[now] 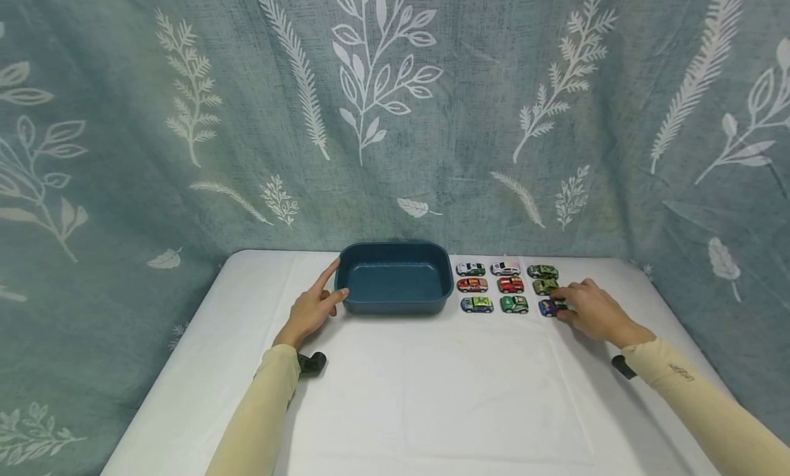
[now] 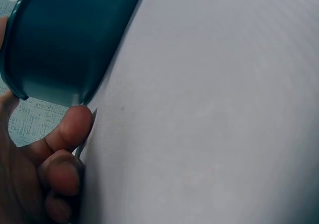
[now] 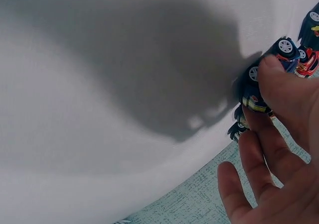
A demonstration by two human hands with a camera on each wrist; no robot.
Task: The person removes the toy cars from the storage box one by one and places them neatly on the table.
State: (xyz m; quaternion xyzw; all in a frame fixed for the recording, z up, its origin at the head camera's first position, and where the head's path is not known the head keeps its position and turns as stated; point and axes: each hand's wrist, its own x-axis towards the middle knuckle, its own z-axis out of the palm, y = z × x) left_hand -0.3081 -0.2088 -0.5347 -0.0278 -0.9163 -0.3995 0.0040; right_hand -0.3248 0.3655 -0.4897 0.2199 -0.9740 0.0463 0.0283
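Observation:
A dark teal rectangular tub stands near the table's back edge. My left hand is at its left end, index finger extended along the rim and thumb near the front corner. In the left wrist view the other fingers bend beside the tub's wall. On the right, my right hand pinches a dark blue toy car between thumb and fingers. The right wrist view shows the thumb against the blue car's wheeled side; whether the car touches the table is unclear.
Several toy cars lie in rows right of the tub, including a camouflage car, a red car, a green car and an orange car. White cloth covers the table. A patterned curtain hangs behind.

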